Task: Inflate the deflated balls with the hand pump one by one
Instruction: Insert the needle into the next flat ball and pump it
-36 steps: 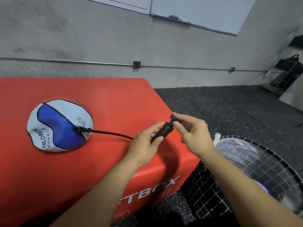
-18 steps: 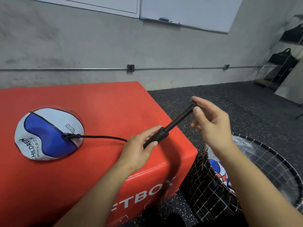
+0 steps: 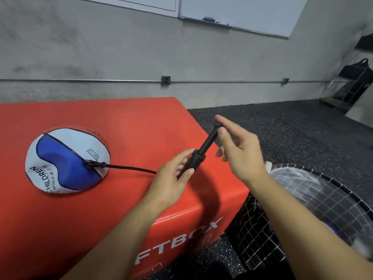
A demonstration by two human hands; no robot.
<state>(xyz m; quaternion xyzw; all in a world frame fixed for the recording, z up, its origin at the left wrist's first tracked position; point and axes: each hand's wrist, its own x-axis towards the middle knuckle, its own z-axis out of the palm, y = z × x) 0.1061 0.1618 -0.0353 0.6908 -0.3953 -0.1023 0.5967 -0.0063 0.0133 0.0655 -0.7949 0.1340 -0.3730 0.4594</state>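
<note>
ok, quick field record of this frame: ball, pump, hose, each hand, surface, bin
ball: blue-white, still caved in, lying on red box
pump: black, plunger drawn out
hose: black, joins pump to ball valve
left hand: grips pump barrel
right hand: pinches plunger handle
surface: red box
bin: mesh basket, beside the box

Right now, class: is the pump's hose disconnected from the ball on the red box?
No: the black hose runs from the pump in the left hand into the ball.

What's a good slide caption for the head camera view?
Left hand steadies the pump while right hand pinches its handle, hose feeding the ball.
</note>
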